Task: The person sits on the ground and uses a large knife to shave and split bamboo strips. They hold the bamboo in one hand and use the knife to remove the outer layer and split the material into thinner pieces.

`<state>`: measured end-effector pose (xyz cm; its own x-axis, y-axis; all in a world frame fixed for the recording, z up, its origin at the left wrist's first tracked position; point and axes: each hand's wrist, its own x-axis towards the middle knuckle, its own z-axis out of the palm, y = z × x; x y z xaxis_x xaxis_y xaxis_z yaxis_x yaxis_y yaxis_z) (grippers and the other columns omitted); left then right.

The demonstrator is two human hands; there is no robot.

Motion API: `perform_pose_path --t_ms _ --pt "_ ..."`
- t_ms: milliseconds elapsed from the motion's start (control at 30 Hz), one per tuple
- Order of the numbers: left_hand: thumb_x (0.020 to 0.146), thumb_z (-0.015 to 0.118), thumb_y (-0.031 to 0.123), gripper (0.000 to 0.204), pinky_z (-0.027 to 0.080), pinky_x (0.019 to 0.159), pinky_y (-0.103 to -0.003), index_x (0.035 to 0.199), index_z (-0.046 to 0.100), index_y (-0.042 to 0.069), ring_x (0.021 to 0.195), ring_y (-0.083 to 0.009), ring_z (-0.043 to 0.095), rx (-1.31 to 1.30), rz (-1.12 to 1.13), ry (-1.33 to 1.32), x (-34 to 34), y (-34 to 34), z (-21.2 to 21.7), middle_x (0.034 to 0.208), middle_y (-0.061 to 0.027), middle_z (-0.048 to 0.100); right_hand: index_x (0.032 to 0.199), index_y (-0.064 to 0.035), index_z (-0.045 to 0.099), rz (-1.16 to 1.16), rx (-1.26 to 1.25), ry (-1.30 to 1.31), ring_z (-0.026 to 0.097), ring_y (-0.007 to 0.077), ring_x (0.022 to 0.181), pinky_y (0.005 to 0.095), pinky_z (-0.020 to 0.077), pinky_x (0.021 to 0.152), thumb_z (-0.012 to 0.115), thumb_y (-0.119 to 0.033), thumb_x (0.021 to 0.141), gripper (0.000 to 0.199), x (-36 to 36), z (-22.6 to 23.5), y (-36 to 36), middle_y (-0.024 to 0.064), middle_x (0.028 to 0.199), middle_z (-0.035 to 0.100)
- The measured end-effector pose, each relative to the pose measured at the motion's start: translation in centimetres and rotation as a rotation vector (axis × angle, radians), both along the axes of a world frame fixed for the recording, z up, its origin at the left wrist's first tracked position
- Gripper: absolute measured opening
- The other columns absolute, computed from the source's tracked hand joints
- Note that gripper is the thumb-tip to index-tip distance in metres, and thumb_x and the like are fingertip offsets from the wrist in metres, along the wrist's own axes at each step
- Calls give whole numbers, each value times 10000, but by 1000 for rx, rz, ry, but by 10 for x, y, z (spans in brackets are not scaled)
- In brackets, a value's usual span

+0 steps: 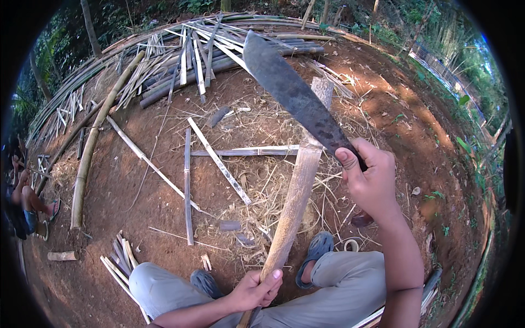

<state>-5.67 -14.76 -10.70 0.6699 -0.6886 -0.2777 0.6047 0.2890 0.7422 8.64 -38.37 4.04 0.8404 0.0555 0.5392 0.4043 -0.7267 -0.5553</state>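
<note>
My right hand [369, 175] grips a machete [295, 95] by its handle, thumb along the near end. Its broad dark blade is raised, tip toward the far left, and passes in front of a light-brown wooden pole [292, 208]. That pole slants from between my knees to the far side of the litter. Low in the head view, my left hand [257, 291] is wrapped round the pole's near end, thumb on top. A narrow darker end shows below the fist; whether it is a separate strip I cannot tell.
Split bamboo strips [221, 161] and shavings [273, 186] cover the reddish soil ahead. Piled bamboo poles [186, 82] lie at the back, a long pole [98, 142] at left. More strips [121, 257] lie beside my left knee. Another person's leg [37, 202] shows at far left.
</note>
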Motion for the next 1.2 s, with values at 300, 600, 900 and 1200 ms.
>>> perform_pose_path --t_ms 300,600,900,1200 --pt "1093 405 435 499 255 430 -240 711 381 115 479 -48 294 27 13 16 3 -2 -1 593 50 339 794 -16 643 137 -130 -92 530 238 440 360 385 457 726 -260 934 293 -3 1 14 120 540 536" --pt "1088 429 429 487 272 435 -245 715 405 117 488 -44 309 30 14 -7 0 -1 -1 592 52 363 751 -7 634 62 -16 -37 418 173 432 340 349 445 727 -254 938 323 5 5 10 111 512 484" --pt "1082 466 400 486 303 429 -249 698 441 102 475 -41 349 93 77 -47 -6 -5 -3 570 52 406 754 1 637 58 -14 -29 417 203 428 348 351 444 722 -238 940 314 7 7 12 134 519 487" --pt "1069 500 404 470 287 423 -245 708 441 109 475 -38 342 138 113 2 -4 -6 -9 580 57 399 752 8 622 94 -176 -74 520 325 426 396 376 443 727 -239 932 323 13 -2 16 171 527 525"
